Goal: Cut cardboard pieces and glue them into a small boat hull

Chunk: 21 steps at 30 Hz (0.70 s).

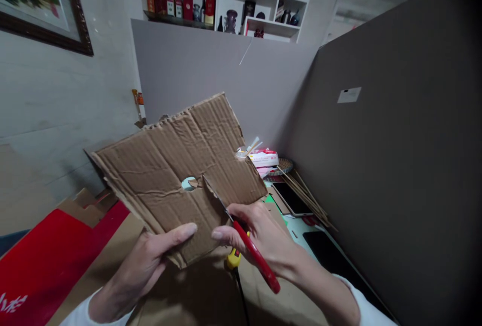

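Cardboard sheet held tilted above the red board; left hand pinches its lower edge, thumb on top; right hand fingers closed around red-handled scissors, blades in the cut beside the hole.

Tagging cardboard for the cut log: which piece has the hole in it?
The corrugated sheet held up by the left hand, with the scissors in the right hand at its slit. The cardboard lying flat below shows no hole.

matt creased corrugated cardboard sheet, glossy red-handled scissors
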{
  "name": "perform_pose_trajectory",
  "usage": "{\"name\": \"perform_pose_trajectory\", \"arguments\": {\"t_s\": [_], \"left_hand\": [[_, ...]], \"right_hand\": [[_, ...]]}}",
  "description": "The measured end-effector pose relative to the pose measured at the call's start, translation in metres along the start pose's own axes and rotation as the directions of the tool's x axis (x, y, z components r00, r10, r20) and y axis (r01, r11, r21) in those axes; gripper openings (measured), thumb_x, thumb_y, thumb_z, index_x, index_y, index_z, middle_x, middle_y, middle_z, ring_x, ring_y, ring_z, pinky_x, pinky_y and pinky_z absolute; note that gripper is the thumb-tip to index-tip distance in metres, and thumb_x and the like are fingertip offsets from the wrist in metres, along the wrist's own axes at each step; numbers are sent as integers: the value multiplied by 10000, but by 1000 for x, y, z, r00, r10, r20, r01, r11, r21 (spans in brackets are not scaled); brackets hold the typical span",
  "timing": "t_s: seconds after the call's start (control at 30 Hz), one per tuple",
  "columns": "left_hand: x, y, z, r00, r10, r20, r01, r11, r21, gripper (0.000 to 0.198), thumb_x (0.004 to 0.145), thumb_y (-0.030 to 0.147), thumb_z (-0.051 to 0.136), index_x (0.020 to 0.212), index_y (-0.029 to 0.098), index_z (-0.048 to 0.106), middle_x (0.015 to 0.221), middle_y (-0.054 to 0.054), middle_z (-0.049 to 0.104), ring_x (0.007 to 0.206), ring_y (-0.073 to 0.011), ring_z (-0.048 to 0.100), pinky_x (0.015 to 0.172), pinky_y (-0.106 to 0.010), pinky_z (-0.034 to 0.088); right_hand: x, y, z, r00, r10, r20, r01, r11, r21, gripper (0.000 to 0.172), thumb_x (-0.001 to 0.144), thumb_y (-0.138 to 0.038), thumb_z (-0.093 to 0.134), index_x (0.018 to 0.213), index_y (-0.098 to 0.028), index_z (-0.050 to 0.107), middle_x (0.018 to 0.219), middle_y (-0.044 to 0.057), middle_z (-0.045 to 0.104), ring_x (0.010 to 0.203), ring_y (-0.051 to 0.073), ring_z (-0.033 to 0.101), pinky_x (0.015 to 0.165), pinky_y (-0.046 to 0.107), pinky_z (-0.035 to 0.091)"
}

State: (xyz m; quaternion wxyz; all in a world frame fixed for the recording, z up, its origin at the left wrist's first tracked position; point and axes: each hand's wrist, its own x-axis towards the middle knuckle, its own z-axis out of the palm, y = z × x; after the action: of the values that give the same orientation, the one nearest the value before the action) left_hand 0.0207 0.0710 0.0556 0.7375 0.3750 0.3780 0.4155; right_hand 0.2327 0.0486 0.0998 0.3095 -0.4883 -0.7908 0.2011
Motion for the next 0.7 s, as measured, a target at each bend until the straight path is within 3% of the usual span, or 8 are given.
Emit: {"name": "perform_pose_trajectory", "arguments": {"t_s": [0.13,0.33,0.47,0.6,0.7], "left_hand": [[1,-2,-3,998,-10,59,11,1000,-17,247,675,359,887,843,180,856,975,-80,827,1066,-370,738,1033,-418,547],[1,-2,-2,998,38,43,-35,997,-62,284,649,307,904,890,164,856,1011,-92,822,998,-352,764,1003,-392,563],[0,0,-1,996,-21,87,23,999,-30,262,690,327,879,895,166,856,923,-96,832,847,-333,794,951,-410,590],[-3,3,5,998,19,57,-18,1000,-23,247,614,343,917,785,176,858,815,-87,831,739,-325,795,905,-407,610],[-3,5,9,999,32,38,-32,999,-20,253,600,344,919,762,160,857,843,-103,831,740,-330,794,860,-387,626]], "right_hand": [[2,3,7,1000,12,-20,-11,1000,27,530,911,-573,585,581,-219,368,492,-89,333,489,89,234,480,250,193],[1,8,17,999,17,-49,-14,998,60,425,942,-426,510,606,-231,337,526,-76,335,500,92,242,479,247,194],[0,3,11,1000,18,-25,-17,1000,25,463,906,-485,627,610,-223,388,508,-80,391,478,84,295,470,236,205],[3,-6,-1,1000,-21,-2,21,999,-47,524,890,-531,676,596,-216,378,476,-102,332,467,79,243,458,234,187],[7,-6,-4,999,-28,42,32,996,-88,511,885,-526,684,606,-218,386,465,-106,329,459,79,224,436,233,173]]}}
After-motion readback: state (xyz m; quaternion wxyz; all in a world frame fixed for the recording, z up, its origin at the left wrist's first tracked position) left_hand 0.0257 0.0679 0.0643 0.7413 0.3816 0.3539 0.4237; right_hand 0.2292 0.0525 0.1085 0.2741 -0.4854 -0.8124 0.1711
